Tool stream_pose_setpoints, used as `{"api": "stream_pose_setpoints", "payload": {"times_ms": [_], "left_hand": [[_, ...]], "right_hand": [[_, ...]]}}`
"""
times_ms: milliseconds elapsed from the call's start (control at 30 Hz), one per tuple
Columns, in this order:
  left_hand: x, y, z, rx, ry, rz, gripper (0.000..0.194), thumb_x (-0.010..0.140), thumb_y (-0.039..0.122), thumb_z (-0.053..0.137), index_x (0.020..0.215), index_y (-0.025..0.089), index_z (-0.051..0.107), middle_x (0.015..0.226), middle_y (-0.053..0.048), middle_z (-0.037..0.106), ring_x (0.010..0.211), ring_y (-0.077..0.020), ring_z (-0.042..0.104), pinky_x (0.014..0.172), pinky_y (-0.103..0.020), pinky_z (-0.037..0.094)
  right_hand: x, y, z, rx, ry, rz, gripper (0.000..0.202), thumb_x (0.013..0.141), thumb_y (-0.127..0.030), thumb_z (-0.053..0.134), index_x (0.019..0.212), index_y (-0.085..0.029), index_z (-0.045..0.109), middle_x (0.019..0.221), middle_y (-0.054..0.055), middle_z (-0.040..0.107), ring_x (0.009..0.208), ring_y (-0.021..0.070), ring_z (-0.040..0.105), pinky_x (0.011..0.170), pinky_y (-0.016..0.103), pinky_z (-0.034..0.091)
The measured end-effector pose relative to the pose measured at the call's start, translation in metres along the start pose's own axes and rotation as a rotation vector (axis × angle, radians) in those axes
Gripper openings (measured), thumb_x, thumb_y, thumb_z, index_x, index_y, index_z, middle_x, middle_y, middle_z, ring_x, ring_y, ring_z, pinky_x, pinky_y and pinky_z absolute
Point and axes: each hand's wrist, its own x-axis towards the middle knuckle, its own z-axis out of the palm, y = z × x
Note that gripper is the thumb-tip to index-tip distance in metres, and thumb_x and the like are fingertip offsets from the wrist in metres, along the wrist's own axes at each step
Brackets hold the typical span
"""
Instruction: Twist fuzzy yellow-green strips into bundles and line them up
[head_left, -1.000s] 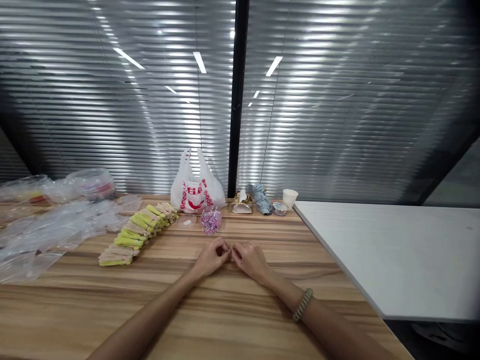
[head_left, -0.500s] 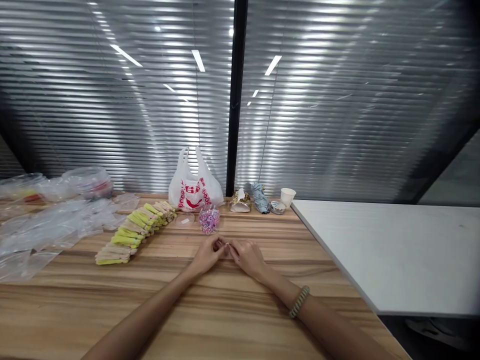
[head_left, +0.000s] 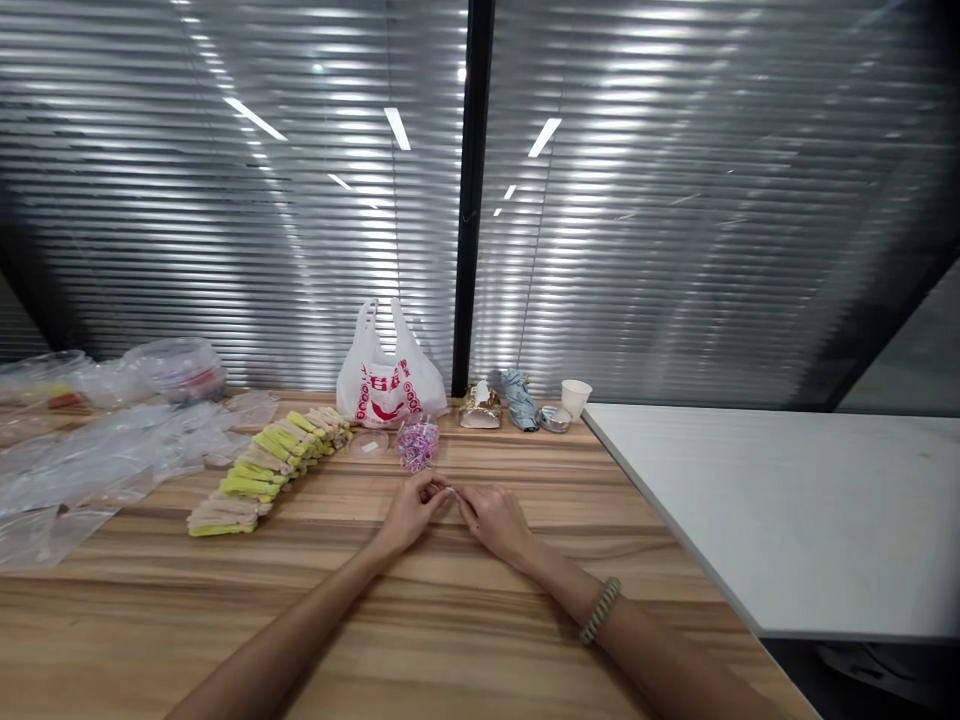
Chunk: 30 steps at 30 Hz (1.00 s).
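My left hand (head_left: 411, 513) and my right hand (head_left: 491, 518) meet over the middle of the wooden table (head_left: 420, 620), fingertips pinched together. Something tiny and pale sits between them, too small to name. Just beyond the left fingers stands a clear tub of pink and purple small pieces (head_left: 417, 443), with its round clear lid (head_left: 368, 444) beside it on the left. A long row of yellow and beige bundles (head_left: 270, 465) lies left of my hands. A coiled band (head_left: 601, 611) circles my right wrist.
Clear plastic bags (head_left: 112, 460) and round plastic containers (head_left: 176, 368) cover the left side. At the back stand a white carrier bag (head_left: 390, 380), a gold tissue pack (head_left: 481, 408), a blue crumpled item (head_left: 520, 400), a round tin (head_left: 555, 419) and a paper cup (head_left: 576, 397). A white table (head_left: 780, 510) adjoins on the right.
The view has shifted very slightly. My fingertips have moved a little against each other; both hands stay in the same place.
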Motion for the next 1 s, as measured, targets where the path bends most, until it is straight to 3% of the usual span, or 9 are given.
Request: {"api": "stream_pose_setpoints", "payload": {"times_ms": [367, 600, 800, 1000], "left_hand": [[0.0007, 0.0006, -0.0020, 0.003, 0.019, 0.003, 0.025, 0.073, 0.038, 0.054, 0.074, 0.014, 0.063, 0.069, -0.004, 0.064, 0.062, -0.0144, 0.055, 0.059, -0.024, 0.043], [-0.0002, 0.0018, -0.0021, -0.010, 0.025, 0.006, 0.025, 0.073, 0.037, 0.055, 0.073, 0.014, 0.063, 0.069, -0.004, 0.064, 0.063, -0.0146, 0.056, 0.060, -0.024, 0.042], [-0.0010, 0.0043, -0.0021, 0.023, 0.082, 0.020, 0.026, 0.074, 0.038, 0.054, 0.070, 0.014, 0.062, 0.066, -0.003, 0.062, 0.062, -0.0145, 0.054, 0.059, -0.024, 0.041], [-0.0017, 0.0040, -0.0015, 0.038, 0.015, 0.053, 0.025, 0.075, 0.037, 0.053, 0.068, 0.014, 0.061, 0.067, -0.004, 0.061, 0.063, -0.0140, 0.053, 0.060, -0.024, 0.040]], "right_hand": [[0.0005, -0.0025, -0.0033, -0.017, -0.015, 0.026, 0.021, 0.088, -0.024, 0.036, 0.093, -0.020, 0.057, 0.079, 0.005, 0.066, 0.072, 0.0144, 0.059, 0.063, 0.021, 0.034], [0.0000, -0.0033, -0.0043, -0.006, 0.020, 0.044, 0.026, 0.088, -0.028, 0.035, 0.109, -0.020, 0.049, 0.083, 0.004, 0.066, 0.071, 0.0144, 0.060, 0.061, 0.020, 0.033], [0.0001, -0.0031, -0.0032, -0.026, 0.031, 0.026, 0.026, 0.089, -0.026, 0.033, 0.108, -0.020, 0.049, 0.080, 0.003, 0.066, 0.070, 0.0142, 0.059, 0.061, 0.020, 0.032], [0.0001, -0.0018, -0.0001, -0.020, 0.023, 0.033, 0.023, 0.090, -0.027, 0.033, 0.099, -0.020, 0.053, 0.081, 0.004, 0.066, 0.070, 0.0144, 0.059, 0.060, 0.020, 0.032]]}}
